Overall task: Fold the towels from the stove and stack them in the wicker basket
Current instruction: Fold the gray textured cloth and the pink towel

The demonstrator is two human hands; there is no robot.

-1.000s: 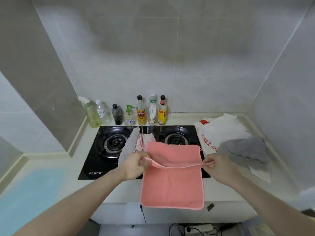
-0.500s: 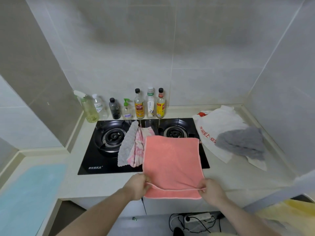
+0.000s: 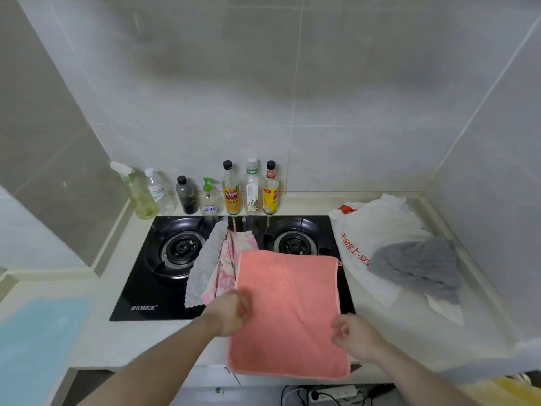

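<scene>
Centrally, the coral towel (image 3: 288, 315) lies flat across the front right part of the black gas stove (image 3: 164, 288), its near edge hanging past the front of the pale countertop (image 3: 96, 341). The left hand (image 3: 229, 313) sits at the towel's left edge and the right hand (image 3: 355, 338) at its right edge; both are motion-blurred with fingers loosely curled, and whether either grasps the cloth cannot be told. Just left of the coral towel, a grey towel (image 3: 206, 263) and a pink patterned towel (image 3: 227, 269) lie bunched between the two burners. Behind the stove, a row of bottles (image 3: 232, 190) stands against the tiled wall. To the right, a white plastic bag (image 3: 377, 238) with red print rests on the countertop, with a grey cloth (image 3: 421, 266) lying on it.
</scene>
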